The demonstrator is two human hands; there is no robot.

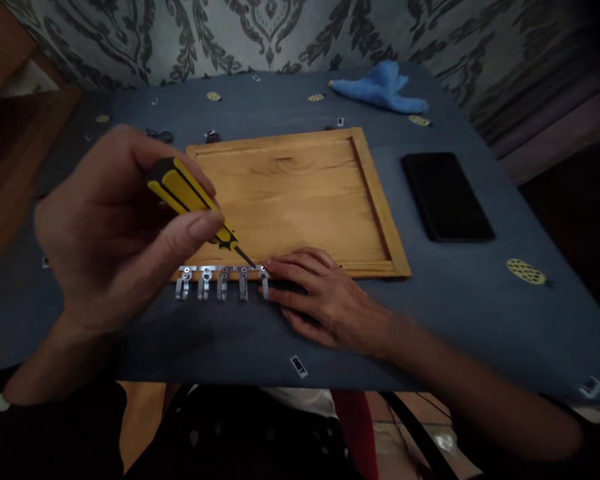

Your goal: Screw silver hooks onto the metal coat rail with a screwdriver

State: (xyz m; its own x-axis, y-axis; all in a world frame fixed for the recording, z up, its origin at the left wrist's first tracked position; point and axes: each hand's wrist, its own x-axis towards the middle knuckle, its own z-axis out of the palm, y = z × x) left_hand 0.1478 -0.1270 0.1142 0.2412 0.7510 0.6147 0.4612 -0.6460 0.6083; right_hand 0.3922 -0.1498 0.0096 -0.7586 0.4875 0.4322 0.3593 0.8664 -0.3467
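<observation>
Gripping a yellow-and-black screwdriver [193, 200] in the left hand [115, 233], fingers and thumb closed round the handle, shaft slanting down and to the right. Touching the tip to the right end of a metal hook rail [223, 275] with 5 hooks, laid along the near edge of a wooden board [300, 193] on the blue tabletop [480, 307]. Resting the right hand [325, 297] flat and open, gripping nothing, fingertips [280, 267] just beside the rail's right end, near the tip. Cannot tell about a screw under the tip: too small and dim.

Judged step: driving the fastening at the rail's right end.

Doing it well, as a judgement:
- Bring the shaft nearer to upright over the hole; at this slant, likely to skid off.
- Seat the tip fully before turning.
- Push down along the shaft while twisting, with short slow turns from the wrist.
- Pin the rail against the board with the right fingertips to stop any swing.
- Hold those fingertips clear of the tip in case of a slip.
- Line the rail up with the board edge before the final tightening.
- Stop once snug; risk of splitting the thin wooden rim.

Elsewhere: black phone [445, 193] right of the board, blue cloth [380, 87] at the far edge, both well apart from the hands.
</observation>
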